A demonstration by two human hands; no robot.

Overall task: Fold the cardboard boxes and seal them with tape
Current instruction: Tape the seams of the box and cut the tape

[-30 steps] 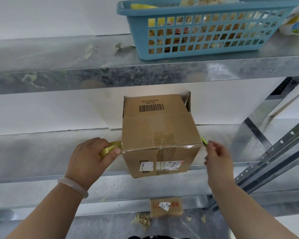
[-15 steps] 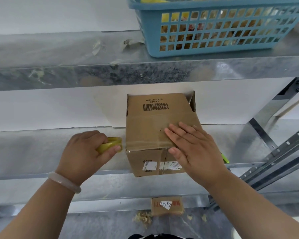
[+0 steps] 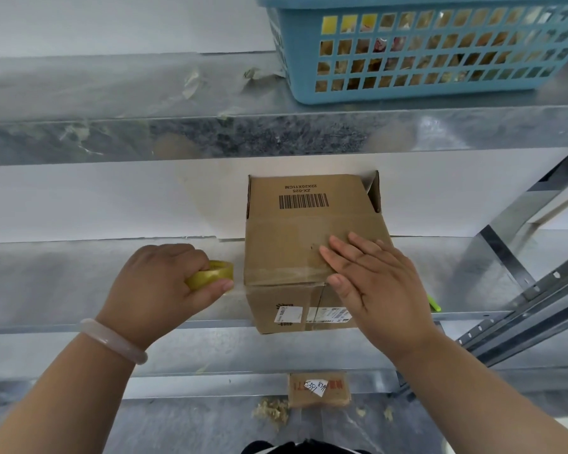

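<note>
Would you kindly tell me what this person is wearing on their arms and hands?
Both forearms are bare, with no sleeves in view. The left hand and right hand wear no gloves, and no rings show. A smooth, pale, translucent bangle circles the left wrist.

Matt brown cardboard box (image 3: 295,247) with glossy clear tape; shiny yellowish plastic tape roll (image 3: 212,273); mottled galvanised metal shelf (image 3: 79,283); blue plastic basket (image 3: 440,90); smooth pale bangle (image 3: 112,342)
</note>
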